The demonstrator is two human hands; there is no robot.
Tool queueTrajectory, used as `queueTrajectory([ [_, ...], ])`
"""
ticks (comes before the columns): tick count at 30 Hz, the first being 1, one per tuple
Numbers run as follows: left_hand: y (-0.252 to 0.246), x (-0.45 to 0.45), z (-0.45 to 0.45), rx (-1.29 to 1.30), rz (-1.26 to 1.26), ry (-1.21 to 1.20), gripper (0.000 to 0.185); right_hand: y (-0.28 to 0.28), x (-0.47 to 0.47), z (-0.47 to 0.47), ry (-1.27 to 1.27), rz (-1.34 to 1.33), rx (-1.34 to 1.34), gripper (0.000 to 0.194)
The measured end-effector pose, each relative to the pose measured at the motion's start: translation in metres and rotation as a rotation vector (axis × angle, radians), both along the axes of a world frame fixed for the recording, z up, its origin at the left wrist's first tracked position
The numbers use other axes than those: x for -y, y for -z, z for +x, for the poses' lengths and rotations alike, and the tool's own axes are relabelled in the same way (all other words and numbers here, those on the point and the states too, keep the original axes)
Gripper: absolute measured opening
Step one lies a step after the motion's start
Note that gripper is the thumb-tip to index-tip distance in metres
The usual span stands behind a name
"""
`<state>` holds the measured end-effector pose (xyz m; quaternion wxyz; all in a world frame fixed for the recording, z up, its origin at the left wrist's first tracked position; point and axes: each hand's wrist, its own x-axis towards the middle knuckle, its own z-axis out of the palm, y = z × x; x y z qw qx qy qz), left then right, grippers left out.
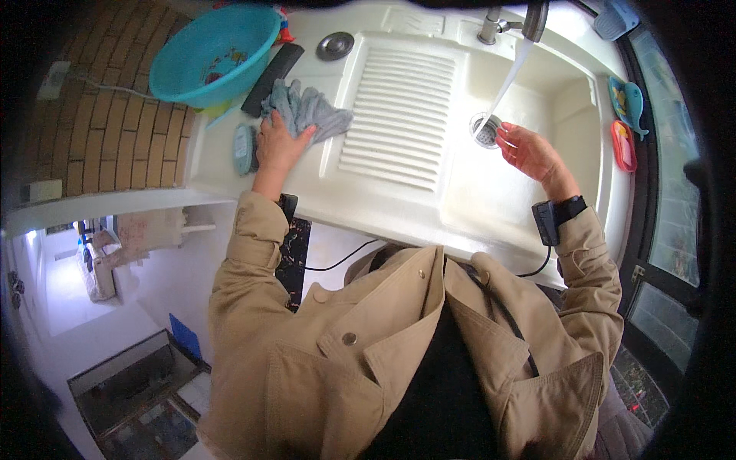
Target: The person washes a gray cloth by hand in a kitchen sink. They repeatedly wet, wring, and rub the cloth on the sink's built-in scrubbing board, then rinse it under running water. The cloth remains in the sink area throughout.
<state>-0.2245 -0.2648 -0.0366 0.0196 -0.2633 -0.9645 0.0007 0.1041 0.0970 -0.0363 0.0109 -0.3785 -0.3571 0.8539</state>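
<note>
My left hand (280,144) is at the near edge of a crumpled grey cloth (307,109) on the left of the counter, with a fold between thumb and fingers. Over the basin of a white sink (489,195), my right hand (529,150) is empty, fingers slightly bent and apart. Its fingertips are close to a stream of water (509,77) running from a metal faucet (535,23). The water falls at the drain strainer (486,130). Whether it touches my fingers, I cannot tell.
A ribbed washboard (397,115) lies left of the basin. Around the cloth are a blue-green basin (215,54), a dark bar-shaped object (273,79), a scrub brush (245,149) and a round metal drain cover (335,46). A red soap dish (624,146) sits on the right ledge.
</note>
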Motion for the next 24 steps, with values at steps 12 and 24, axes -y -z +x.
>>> queueTrajectory([
  [12, 0.008, -0.093, 0.032, 0.156, 0.338, 0.483, 0.056, -0.006, 0.012, -0.013, -0.071, -0.058, -0.043, 0.018],
  [24, -0.066, -0.003, 0.097, 0.421, -0.037, 0.497, 0.049, 0.004, -0.001, 0.010, 0.000, -0.080, -0.059, 0.015],
])
